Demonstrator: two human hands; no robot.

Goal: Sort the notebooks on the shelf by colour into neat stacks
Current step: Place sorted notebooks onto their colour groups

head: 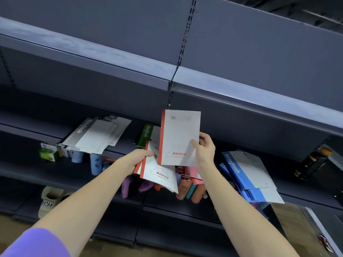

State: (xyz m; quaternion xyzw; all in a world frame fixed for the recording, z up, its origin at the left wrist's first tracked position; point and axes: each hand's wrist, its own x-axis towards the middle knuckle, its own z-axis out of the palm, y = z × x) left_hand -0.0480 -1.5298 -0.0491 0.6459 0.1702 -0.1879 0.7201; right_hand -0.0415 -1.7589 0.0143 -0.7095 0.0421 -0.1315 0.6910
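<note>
Red-spined grey paper notebook [180,138] being pinched upright by right hand [204,147], mid-shelf | left hand [138,157] gripping matching red-spined notebooks [157,173] | step: gathering reds | next likely: squaring them together between grey stack [96,136] left and blue stack [248,173] right.

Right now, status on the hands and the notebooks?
Right hand holds one red-spined notebook raised upright. Left hand grips a red-spined bundle. Grey pile and blue pile lie fanned, untidy. Nothing blocking.
</note>
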